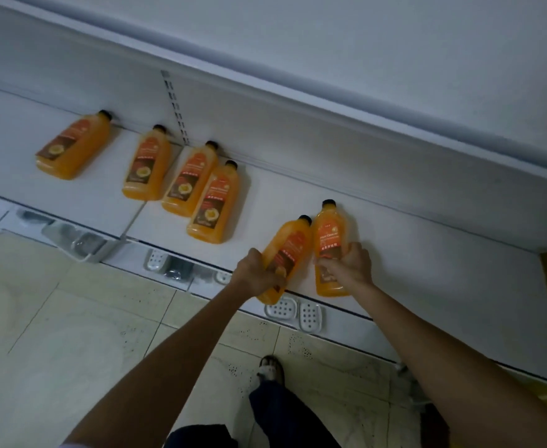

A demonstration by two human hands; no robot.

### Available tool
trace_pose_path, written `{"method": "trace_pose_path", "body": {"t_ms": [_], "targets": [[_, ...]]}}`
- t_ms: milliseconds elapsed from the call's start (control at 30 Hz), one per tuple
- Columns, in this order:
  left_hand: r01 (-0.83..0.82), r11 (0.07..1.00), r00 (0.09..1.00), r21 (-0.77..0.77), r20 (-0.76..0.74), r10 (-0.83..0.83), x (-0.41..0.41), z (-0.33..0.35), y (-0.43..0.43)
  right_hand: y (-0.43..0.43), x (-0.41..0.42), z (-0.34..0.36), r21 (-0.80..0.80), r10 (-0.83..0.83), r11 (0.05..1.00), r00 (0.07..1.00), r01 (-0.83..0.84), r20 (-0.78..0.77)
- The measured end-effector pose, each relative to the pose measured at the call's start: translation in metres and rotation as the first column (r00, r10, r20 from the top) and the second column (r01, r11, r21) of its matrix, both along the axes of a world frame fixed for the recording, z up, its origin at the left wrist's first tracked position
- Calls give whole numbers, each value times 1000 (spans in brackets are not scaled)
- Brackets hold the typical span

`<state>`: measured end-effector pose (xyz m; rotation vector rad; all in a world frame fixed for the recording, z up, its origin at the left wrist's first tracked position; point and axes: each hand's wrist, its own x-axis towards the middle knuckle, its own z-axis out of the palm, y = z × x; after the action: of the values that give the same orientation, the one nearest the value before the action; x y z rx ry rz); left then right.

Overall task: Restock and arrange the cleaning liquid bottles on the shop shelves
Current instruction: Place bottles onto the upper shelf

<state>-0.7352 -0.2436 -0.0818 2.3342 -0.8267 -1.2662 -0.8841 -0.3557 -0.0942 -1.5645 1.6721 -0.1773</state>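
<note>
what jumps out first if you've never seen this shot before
The loose row of four orange bottles on the white shelf catches the eye first, toward the left. Right of it, at the shelf's front edge, the left hand grips a fifth bottle and the right hand a sixth bottle, side by side.

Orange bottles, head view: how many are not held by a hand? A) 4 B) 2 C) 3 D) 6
A: four orange bottles sit untouched on the shelf; the left hand and right hand each grip another.
</note>
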Motion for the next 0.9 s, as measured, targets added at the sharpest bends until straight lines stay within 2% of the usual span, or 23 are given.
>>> {"method": "trace_pose_path", "body": {"t_ms": [167, 300, 467, 633, 767, 833, 900], "targets": [[-142, 982, 988, -126, -75, 134, 34, 24, 60, 36, 53, 37, -38, 20, 999, 990, -15, 141], [-324, 909, 945, -262, -125, 301, 92, 64, 129, 82, 130, 75, -74, 179, 984, 947, -165, 267], [-512, 752, 847, -414, -97, 523, 172, 117, 254, 166, 237, 112, -77, 379, 922, 842, -380, 385], [-676, 520, 656, -523, -106, 747, 246, 156, 360, 245, 328, 148, -119, 554, 810, 682, -575, 478], [-732, 321, 527, -601, -201, 826, 294, 171, 402, 283, 391, 169, -211, 697, 682, 535, -700, 478], [-741, 261, 485, -618, -225, 845, 320, 168, 414, 295, 425, 173, -237, 748, 617, 465, -751, 474], [-755, 213, 446, -620, -248, 860, 346, 162, 425, 304, 460, 172, -241, 781, 574, 434, -782, 450]]}}
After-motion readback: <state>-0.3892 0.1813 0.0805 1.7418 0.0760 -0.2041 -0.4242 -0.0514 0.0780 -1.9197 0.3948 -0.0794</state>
